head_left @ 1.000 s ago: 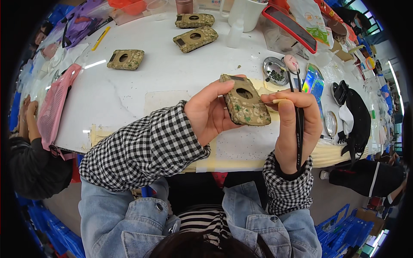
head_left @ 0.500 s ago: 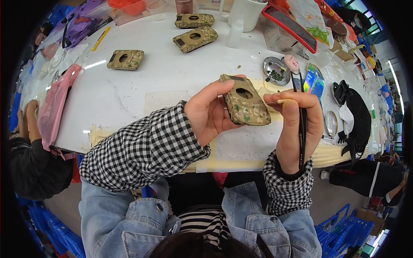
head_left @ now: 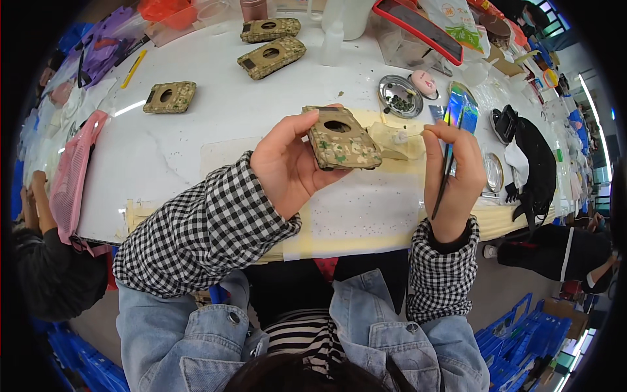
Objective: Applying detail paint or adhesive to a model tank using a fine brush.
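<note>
My left hand [head_left: 287,160] grips a camouflage-patterned case [head_left: 346,145] with an oval opening, tilted above the work sheet. Between thumb and forefinger, my right hand [head_left: 454,173] pinches a thin pale stick [head_left: 413,135]. The stick's far end is at a whitish dab [head_left: 399,137] on a cream-coloured block [head_left: 385,147], just right of the case. Black tweezers [head_left: 447,168] are tucked in the same hand, points downward or upward I cannot tell. Past the block, a round metal dish [head_left: 385,91] holds small dark bits.
Three similar cases, one [head_left: 170,97] at left and two [head_left: 272,57] farther back, lie on the white table. A red-edged phone [head_left: 418,29] leans on a clear box. A pink mesh bag [head_left: 77,176] hangs over the left edge. A co-worker's arm [head_left: 39,202] is at far left.
The stick has left the case's surface and moved to the dab on the cream block. The case has shifted left and tilted. The whole view has shifted slightly.
</note>
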A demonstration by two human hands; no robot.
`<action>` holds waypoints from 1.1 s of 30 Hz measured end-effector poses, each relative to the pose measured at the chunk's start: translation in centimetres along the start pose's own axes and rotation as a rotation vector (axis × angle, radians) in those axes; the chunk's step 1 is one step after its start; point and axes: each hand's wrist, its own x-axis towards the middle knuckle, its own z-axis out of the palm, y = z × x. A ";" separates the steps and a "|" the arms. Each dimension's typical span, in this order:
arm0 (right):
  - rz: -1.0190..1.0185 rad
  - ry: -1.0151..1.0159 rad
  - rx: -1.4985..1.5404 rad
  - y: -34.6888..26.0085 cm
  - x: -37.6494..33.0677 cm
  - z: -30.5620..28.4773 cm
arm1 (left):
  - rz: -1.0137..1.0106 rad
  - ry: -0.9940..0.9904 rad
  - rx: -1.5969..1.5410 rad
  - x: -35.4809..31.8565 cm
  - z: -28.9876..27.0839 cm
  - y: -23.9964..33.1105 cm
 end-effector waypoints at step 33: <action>0.842 -0.392 0.668 -2.3 -8.1 -4.5 | 0.041 -0.021 0.050 0.2 -0.8 0.0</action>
